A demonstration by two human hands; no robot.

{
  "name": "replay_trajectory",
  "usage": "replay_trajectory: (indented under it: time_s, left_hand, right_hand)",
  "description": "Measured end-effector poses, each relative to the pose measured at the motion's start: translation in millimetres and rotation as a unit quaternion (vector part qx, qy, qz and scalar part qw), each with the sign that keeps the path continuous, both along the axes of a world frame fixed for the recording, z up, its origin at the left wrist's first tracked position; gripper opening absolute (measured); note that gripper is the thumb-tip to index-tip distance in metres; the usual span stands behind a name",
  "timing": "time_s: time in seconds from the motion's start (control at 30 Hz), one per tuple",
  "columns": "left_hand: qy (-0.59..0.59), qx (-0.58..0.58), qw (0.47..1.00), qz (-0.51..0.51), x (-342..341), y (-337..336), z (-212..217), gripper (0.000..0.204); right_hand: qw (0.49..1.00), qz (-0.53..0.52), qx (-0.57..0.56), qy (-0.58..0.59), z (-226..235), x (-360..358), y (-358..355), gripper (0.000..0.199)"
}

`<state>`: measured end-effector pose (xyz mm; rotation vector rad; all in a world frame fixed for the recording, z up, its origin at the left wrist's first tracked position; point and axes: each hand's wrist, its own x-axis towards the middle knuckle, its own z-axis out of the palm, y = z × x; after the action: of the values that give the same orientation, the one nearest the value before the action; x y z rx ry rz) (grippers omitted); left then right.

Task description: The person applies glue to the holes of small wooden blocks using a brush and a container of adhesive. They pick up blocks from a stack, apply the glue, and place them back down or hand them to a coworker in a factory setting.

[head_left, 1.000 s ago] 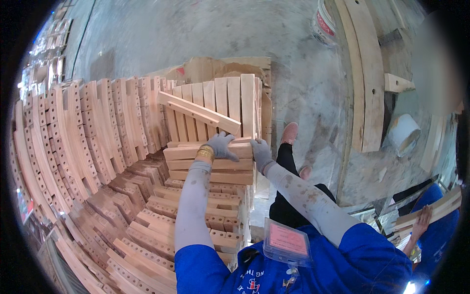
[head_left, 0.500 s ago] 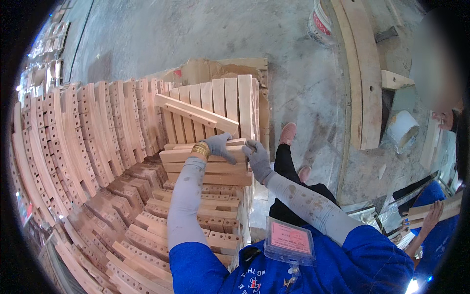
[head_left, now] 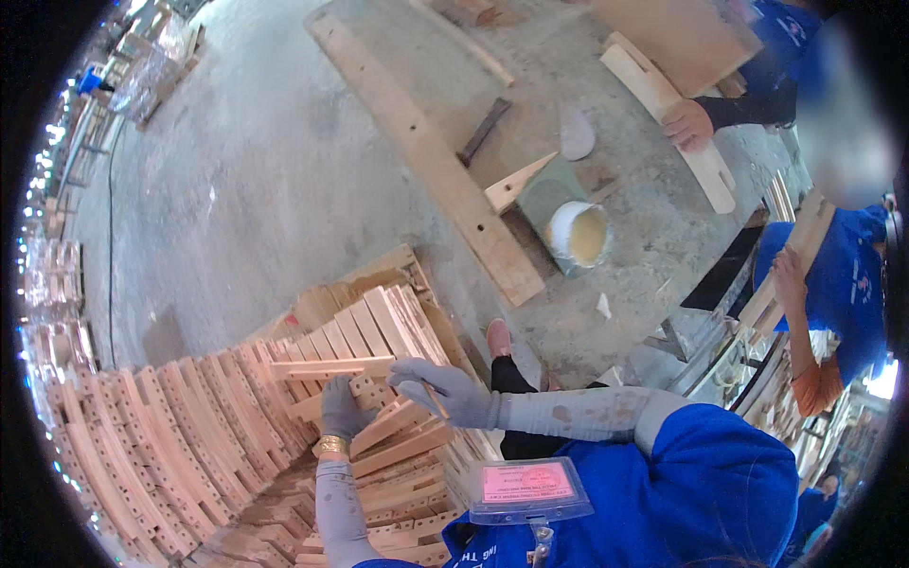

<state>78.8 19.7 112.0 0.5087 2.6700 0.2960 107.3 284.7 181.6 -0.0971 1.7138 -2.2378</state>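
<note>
My left hand (head_left: 347,409), in a grey glove with gold bangles at the wrist, is closed round light wooden pieces with drilled holes (head_left: 372,389) on top of the stack. Close by on the right, my gloved right hand (head_left: 453,392) has its fingers bent around a thin brown stick (head_left: 437,403); its exact kind is unclear. Beyond both hands a wooden bar (head_left: 331,367) lies across a row of upright slats (head_left: 365,327). Below them, loose wooden bars (head_left: 402,450) rest at an angle on the stack.
Rows of drilled wooden parts (head_left: 151,454) fill the left. On the floor ahead lie a long plank (head_left: 426,161) and an open white bucket (head_left: 579,234) with pale contents. At right, one co-worker's hand (head_left: 688,125) touches a board; another co-worker (head_left: 833,265) holds boards.
My view has swung to the right, bringing the bucket and co-workers further in. My left hand has moved from resting over the bars to gripping drilled pieces; my right hand stays beside it.
</note>
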Motion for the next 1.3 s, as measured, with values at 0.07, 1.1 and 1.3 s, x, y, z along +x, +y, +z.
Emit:
replay_trajectory:
  time_s: [0.07,1.1,1.3]
  left_hand:
    - [0.021,0.0,1.0,0.02,0.0,0.2,4.8,0.072]
    - [0.175,0.474,0.855,0.119,32.9,213.8,359.2,0.072]
    - [0.138,0.599,0.784,0.081,80.9,342.9,379.7,0.068]
  right_hand:
    - [0.999,0.011,0.043,0.031,14.7,-2.8,24.4,0.033]
    - [0.953,-0.078,0.066,0.286,276.1,16.7,124.7,0.056]
    - [0.909,-0.191,0.201,0.312,310.2,87.1,220.3,0.049]
